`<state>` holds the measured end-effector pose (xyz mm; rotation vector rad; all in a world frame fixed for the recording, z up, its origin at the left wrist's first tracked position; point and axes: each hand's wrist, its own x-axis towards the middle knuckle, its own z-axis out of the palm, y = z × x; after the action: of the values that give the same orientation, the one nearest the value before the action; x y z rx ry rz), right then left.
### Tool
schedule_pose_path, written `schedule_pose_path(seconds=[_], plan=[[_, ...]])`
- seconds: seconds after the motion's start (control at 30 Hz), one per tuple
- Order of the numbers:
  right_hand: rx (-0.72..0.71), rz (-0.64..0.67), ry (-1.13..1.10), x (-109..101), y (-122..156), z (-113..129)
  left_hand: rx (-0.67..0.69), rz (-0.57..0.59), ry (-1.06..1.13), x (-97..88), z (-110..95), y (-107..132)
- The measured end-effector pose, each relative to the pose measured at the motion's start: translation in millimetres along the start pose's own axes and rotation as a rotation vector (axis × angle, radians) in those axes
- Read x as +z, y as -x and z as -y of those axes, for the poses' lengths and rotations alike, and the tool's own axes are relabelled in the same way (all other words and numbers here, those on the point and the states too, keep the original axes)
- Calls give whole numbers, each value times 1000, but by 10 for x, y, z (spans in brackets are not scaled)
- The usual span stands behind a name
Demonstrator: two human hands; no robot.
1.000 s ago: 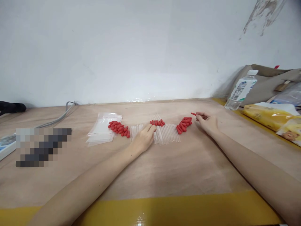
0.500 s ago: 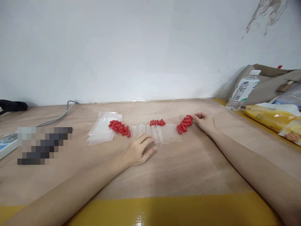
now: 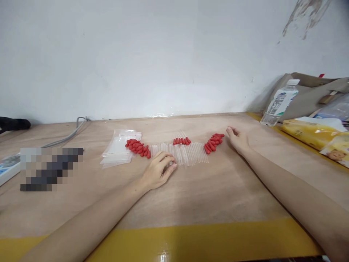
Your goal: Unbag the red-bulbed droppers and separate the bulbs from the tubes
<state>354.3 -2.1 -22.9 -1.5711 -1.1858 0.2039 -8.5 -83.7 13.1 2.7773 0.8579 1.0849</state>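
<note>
A row of clear glass tubes [image 3: 191,154] lies side by side on the table. My left hand [image 3: 159,169] rests at their near ends, thumb and index finger closed around the tip of a glass tube. Several red rubber bulbs [image 3: 137,147] lie left of the row, and another group of red bulbs [image 3: 214,143] slants up at its right. Behind the row are tubes capped with red bulbs [image 3: 182,141]. My right hand [image 3: 237,138] is just right of the right-hand bulbs, fingers curled and pinched together; what they hold, if anything, is hidden.
Clear plastic bags [image 3: 117,149] are stacked at the left. Farther left are a grey cable [image 3: 68,136], a power strip [image 3: 9,173] and a blurred-out object [image 3: 51,169]. At the right stand a plastic bottle [image 3: 280,103], a grey bag [image 3: 305,94] and a yellow packet [image 3: 311,133].
My right hand has drawn a little away from the right-hand bulbs, its fingers curling in. My left hand's thumb and index finger have come together at the tubes.
</note>
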Motion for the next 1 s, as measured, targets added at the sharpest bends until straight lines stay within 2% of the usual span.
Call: schedule_pose_path(seconds=[0.07, 0.13, 0.2, 0.27, 0.4, 0.53, 0.67, 0.73, 0.87, 1.0], plan=[[-50, -71, 34, -20, 33, 71, 1, 4, 1, 0, 2, 0], [-192, -135, 98, -31, 103, 210, -2, 21, 3, -2, 2, -2], [-354, -131, 162, -16, 207, 413, -9, 44, 7, -6, -1, -3], [-427, -30, 225, 34, 332, 655, -16, 58, 12, -11, -6, -5], [-437, 253, 516, 247, 523, 1121, -21, 58, 12, -20, -11, -6], [-273, 417, 683, 561, 485, 1392, -24, 48, 0, -15, -1, -1], [-101, 519, 731, 815, 319, 1487, -3, 24, -32, -9, 0, 4], [-22, 578, 743, 875, 265, 1514, 74, 65, -49, -14, -18, -4], [71, 676, 744, 902, 244, 1553, 288, 225, -51, -33, -61, -41], [99, 689, 732, 918, 248, 1561, 257, 308, -112, -43, -52, -60]])
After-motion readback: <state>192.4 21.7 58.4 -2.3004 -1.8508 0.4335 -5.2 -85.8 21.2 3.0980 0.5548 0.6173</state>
